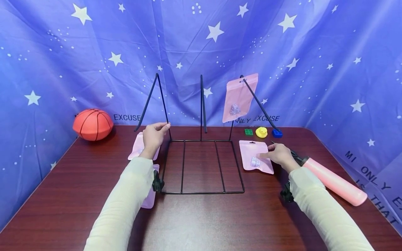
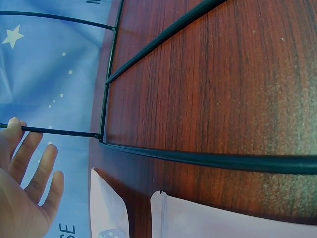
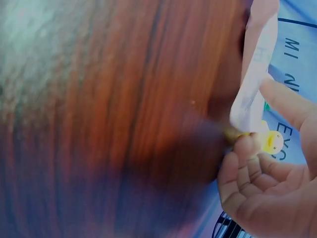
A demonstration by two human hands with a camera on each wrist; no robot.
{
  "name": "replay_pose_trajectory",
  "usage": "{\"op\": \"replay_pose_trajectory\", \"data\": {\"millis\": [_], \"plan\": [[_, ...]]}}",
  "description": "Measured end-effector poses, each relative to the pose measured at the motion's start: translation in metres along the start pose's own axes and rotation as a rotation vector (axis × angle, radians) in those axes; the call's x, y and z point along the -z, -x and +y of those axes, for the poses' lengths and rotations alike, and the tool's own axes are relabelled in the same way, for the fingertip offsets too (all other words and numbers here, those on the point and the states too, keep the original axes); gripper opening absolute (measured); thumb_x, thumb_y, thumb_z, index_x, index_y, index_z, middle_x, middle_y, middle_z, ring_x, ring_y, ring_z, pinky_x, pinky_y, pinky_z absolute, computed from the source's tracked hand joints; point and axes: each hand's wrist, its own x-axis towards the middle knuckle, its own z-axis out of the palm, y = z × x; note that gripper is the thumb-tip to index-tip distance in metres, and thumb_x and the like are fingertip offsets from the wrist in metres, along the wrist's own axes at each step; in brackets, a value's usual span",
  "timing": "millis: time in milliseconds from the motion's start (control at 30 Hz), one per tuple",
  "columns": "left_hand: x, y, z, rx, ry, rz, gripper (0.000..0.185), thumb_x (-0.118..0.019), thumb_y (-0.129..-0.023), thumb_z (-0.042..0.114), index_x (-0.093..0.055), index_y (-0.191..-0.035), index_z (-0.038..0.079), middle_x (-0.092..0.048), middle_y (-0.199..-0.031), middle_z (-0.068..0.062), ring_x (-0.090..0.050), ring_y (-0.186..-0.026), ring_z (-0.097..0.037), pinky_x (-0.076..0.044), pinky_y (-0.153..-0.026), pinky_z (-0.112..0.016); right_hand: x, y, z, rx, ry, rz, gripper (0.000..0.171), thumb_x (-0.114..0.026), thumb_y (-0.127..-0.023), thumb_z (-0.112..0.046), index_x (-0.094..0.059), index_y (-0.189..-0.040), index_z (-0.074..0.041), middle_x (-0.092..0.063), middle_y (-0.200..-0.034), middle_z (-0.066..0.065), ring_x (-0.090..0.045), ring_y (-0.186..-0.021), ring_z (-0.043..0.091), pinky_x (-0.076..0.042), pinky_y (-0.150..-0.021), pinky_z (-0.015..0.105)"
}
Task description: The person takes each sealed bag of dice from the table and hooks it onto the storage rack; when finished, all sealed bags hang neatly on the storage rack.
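Observation:
My left hand (image 1: 153,137) pinches the left upright of a black wire rack (image 1: 202,192) between thumb and forefinger; in the left wrist view the other fingers spread free of the wire. My right hand (image 1: 281,156) holds the right edge of a pink zip pouch (image 1: 248,150) with small speckled cubes inside. In the right wrist view this pouch (image 3: 253,74) stands tilted between the thumb and curled fingers. A similar pouch (image 1: 240,92) hangs from the rack's right hook. Left of the rack lie two more pouches, one (image 1: 137,144) partly behind my left hand, the other (image 1: 150,201) partly under the forearm.
The rack's left and middle hooks (image 1: 203,104) jut toward me. An orange ball (image 1: 93,124) sits back left. Behind the right pouch are a green block (image 1: 248,132), a yellow duck (image 1: 261,132) and a blue block (image 1: 277,133). A pink cylinder (image 1: 336,181) with a black end lies right.

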Motion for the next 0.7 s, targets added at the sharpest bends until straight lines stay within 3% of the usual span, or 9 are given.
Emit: {"op": "replay_pose_trajectory", "data": {"millis": [100, 167, 233, 300, 500, 700], "plan": [[-0.001, 0.000, 0.000, -0.002, -0.004, 0.002, 0.028, -0.070, -0.099, 0.029, -0.077, -0.120, 0.012, -0.076, -0.104, -0.014, -0.073, -0.097, -0.030, -0.046, -0.101, -0.043, 0.001, -0.002, 0.005, 0.010, -0.058, 0.003, 0.061, -0.079, -0.087, -0.030, -0.057, -0.122, 0.014, -0.063, -0.100, 0.027, -0.057, -0.091, 0.035, -0.052, -0.080, 0.043], [-0.001, 0.000, 0.000, -0.003, -0.004, 0.005, 0.028, -0.070, -0.098, 0.029, -0.077, -0.119, 0.012, -0.077, -0.103, -0.014, -0.073, -0.096, -0.030, -0.046, -0.101, -0.043, 0.001, -0.005, 0.009, 0.018, -0.100, -0.007, 0.056, -0.079, -0.087, -0.029, -0.058, -0.118, 0.013, -0.060, -0.081, 0.014, -0.055, -0.078, 0.026, -0.048, -0.069, 0.035], [-0.001, 0.000, -0.001, -0.004, 0.000, 0.011, 0.027, -0.071, -0.098, 0.028, -0.077, -0.118, 0.012, -0.077, -0.102, -0.014, -0.073, -0.095, -0.030, -0.047, -0.100, -0.043, 0.001, -0.006, 0.012, 0.022, -0.145, -0.024, 0.051, -0.077, -0.088, -0.027, -0.059, -0.115, 0.011, -0.054, -0.071, 0.005, -0.052, -0.070, 0.019, -0.043, -0.063, 0.030], [-0.001, 0.000, -0.001, -0.004, 0.003, 0.015, 0.027, -0.072, -0.097, 0.027, -0.077, -0.118, 0.012, -0.077, -0.101, -0.015, -0.073, -0.094, -0.030, -0.047, -0.100, -0.043, 0.002, -0.005, 0.013, 0.028, -0.181, -0.044, 0.047, -0.076, -0.090, -0.026, -0.059, -0.115, 0.010, -0.056, -0.076, 0.005, -0.053, -0.071, 0.018, -0.045, -0.063, 0.028], [-0.001, -0.001, -0.001, -0.001, 0.003, 0.011, 0.028, -0.071, -0.098, 0.028, -0.077, -0.118, 0.011, -0.077, -0.101, -0.015, -0.073, -0.095, -0.030, -0.046, -0.100, -0.043, 0.009, 0.001, 0.014, 0.020, -0.279, -0.112, 0.048, -0.071, -0.096, -0.028, -0.056, -0.122, 0.010, -0.058, -0.115, 0.021, -0.062, -0.093, 0.023, -0.057, -0.082, 0.033], [-0.001, 0.000, -0.001, 0.006, 0.004, 0.006, 0.028, -0.070, -0.098, 0.028, -0.077, -0.120, 0.011, -0.076, -0.103, -0.014, -0.073, -0.096, -0.030, -0.046, -0.101, -0.043, 0.015, 0.006, 0.014, 0.049, -0.356, -0.148, 0.052, -0.069, -0.098, -0.024, -0.052, -0.129, 0.014, -0.067, -0.104, 0.010, -0.065, -0.087, 0.011, -0.059, -0.080, 0.029]]}}
